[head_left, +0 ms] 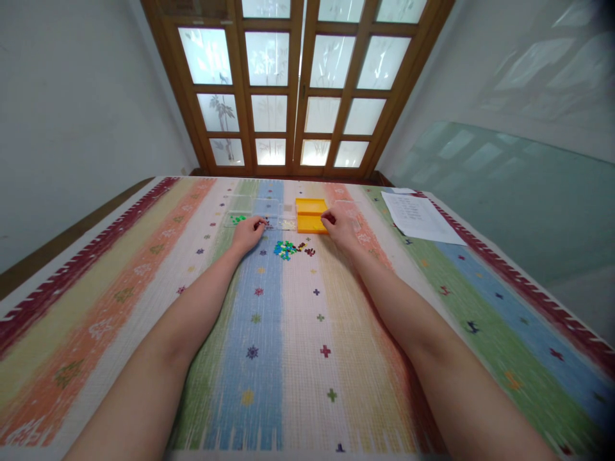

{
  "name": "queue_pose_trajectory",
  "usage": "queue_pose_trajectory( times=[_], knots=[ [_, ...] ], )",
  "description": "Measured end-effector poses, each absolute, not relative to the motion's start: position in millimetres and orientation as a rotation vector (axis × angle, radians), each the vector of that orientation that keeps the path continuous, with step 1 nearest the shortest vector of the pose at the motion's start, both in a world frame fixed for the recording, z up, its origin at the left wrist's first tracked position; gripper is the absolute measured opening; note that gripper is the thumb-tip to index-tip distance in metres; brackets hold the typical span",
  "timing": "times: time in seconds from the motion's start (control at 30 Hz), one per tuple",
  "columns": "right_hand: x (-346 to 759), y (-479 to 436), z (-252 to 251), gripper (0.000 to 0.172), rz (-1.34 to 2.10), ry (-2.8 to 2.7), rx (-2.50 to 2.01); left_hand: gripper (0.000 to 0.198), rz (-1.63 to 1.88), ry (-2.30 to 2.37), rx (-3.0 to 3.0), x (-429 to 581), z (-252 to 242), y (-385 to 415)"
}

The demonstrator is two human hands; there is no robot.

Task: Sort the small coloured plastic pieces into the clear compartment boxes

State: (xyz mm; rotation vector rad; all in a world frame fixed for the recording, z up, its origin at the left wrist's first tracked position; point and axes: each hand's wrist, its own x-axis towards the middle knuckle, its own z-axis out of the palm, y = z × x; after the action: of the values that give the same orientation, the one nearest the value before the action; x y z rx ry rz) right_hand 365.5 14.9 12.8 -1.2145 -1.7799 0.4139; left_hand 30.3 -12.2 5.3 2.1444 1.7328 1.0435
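My left hand rests on the striped cloth with its fingertips pinched at the edge of a clear plastic compartment box; what it pinches is too small to name. My right hand lies beside an orange tray, fingers curled and pinched at the tray's right edge. A small pile of tiny coloured beads, blue, green, yellow and dark red, lies on the cloth between the two hands. Green beads sit in the clear box's left compartment.
The table is covered with a cloth of wide coloured stripes. A sheet of printed paper lies at the far right. Wooden glazed doors stand behind the table, with plain walls to either side.
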Motion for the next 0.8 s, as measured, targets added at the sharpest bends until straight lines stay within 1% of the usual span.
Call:
queue_pose_trajectory(
  times=[0.13,0.27,0.47,0.67,0.8],
  knots=[
    [365,15,12,0.017,0.379,-1.76,-1.218,0.026,1.045,1.737,2.157,30,4,-11],
    [366,16,9,0.023,0.394,-1.756,-1.195,0.025,1.057,1.741,2.166,29,1,-10],
    [367,14,17,0.022,0.43,-1.848,-1.211,0.027,1.035,1.746,2.16,29,2,-10],
    [366,1,42,0.02,0.784,-2.364,-1.219,0.026,1.034,1.742,2.164,30,3,-10],
    [364,-7,52,0.019,1.126,-2.622,-1.052,0.027,1.016,1.747,2.161,30,2,-10]
  ],
)
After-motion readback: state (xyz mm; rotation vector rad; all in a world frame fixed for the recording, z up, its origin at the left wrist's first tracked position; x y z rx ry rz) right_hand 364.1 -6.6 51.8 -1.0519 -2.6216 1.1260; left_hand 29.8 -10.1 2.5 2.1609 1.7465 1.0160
